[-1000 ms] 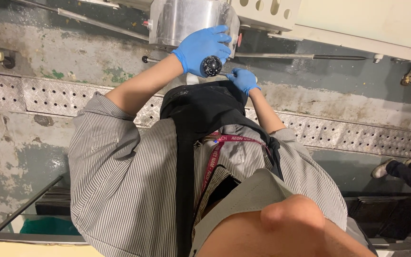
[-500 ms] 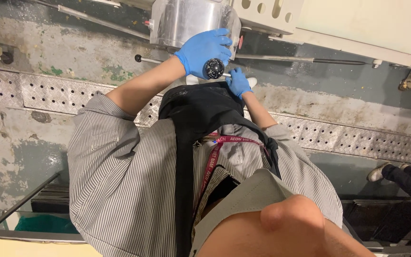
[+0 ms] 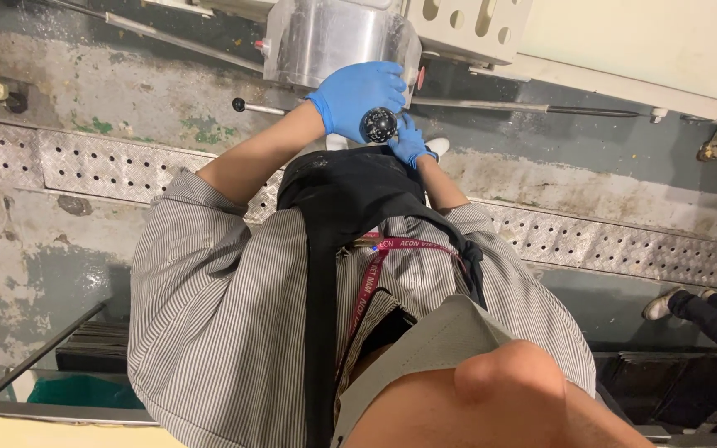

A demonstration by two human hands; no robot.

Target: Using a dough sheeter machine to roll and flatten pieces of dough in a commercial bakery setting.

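Both my hands wear blue gloves and meet in front of my chest. My left hand [image 3: 357,98] curls over a black ball knob [image 3: 379,124] at the foot of a shiny metal cylinder [image 3: 334,37]. My right hand [image 3: 411,143] comes up from below, its fingers pressed against the knob's lower side. Below them I see my striped grey shirt [image 3: 226,307], black apron [image 3: 346,199] and red lanyard [image 3: 373,278].
A thin rod with a small black ball end [image 3: 238,104] sticks out to the left of the cylinder. A cream machine housing [image 3: 607,41] fills the top right. A perforated metal strip [image 3: 43,158] crosses the stained floor. Another person's leg and shoe [image 3: 699,307] are at right.
My right hand has closed in on the knob from below while my left hand stays over it. The other person's foot at right has shifted.
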